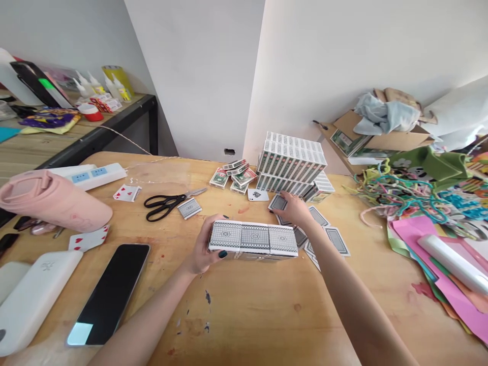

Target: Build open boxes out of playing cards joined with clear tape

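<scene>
My left hand point(206, 249) is wrapped round the left end of a long block made of playing cards point(254, 238), its thumb on the near side. Three patterned card backs line the top of the block. Farther off to the right, my right hand point(295, 209) has its fingers and thumb about the edges of a playing card point(278, 203). Loose face-down cards point(337, 241) lie around and under that wrist. A face-up card point(258, 194) rests just beyond the right hand, and a small folded card piece point(189, 208) sits left of the block.
Stacked card boxes point(292, 162) stand at the back, beside a loose pile of card packs point(244, 175). Black scissors point(165, 203), a phone point(110, 292), a white power bank point(38, 300) and a pink bottle point(57, 201) lie left. Coloured paper point(423, 249) and pipe cleaners point(404, 190) lie right.
</scene>
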A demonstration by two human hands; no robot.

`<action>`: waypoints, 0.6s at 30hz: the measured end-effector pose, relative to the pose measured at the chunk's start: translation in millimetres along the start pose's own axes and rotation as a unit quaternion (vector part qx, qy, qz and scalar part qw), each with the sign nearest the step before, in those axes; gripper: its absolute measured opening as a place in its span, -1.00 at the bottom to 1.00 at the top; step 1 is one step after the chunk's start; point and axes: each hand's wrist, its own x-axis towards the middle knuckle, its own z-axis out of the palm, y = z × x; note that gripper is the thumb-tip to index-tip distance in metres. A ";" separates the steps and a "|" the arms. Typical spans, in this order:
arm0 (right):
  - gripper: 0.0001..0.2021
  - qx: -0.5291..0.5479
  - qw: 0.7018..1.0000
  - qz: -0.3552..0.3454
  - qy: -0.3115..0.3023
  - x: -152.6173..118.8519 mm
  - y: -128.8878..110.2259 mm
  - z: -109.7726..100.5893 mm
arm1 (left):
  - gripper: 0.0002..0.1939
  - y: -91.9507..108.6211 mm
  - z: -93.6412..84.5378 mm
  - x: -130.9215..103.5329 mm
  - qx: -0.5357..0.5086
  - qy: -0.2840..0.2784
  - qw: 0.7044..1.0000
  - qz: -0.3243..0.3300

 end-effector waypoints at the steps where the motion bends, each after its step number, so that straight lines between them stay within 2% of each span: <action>1: -0.38 -0.001 1.000 0.000 -0.001 1.7 -1.3 -0.5 | -0.39 -0.6 0.5 -0.4 0.005 0.005 1.000 0.008; 5: -0.43 0.006 1.000 -0.004 0.003 3.1 -4.8 -7.4 | -0.36 -3.0 2.8 -2.6 0.027 0.018 0.999 0.023; 9: -0.45 0.039 0.999 -0.003 0.030 -5.3 -17.0 -31.4 | -0.24 -0.7 4.4 -3.1 0.066 0.020 0.998 0.006; 11: -0.45 0.147 0.986 -0.018 0.071 -16.9 -34.2 -51.3 | -0.22 1.6 6.0 -2.9 0.078 0.006 0.997 -0.007; 14: -0.48 0.267 0.956 -0.109 0.061 -42.7 -74.5 -83.5 | -0.29 3.1 9.5 -3.9 0.076 -0.012 0.997 -0.016; 18: -0.45 0.286 0.924 -0.253 -0.023 -74.5 -126.1 -109.7 | -0.29 4.2 12.8 -5.7 0.101 -0.004 0.995 0.008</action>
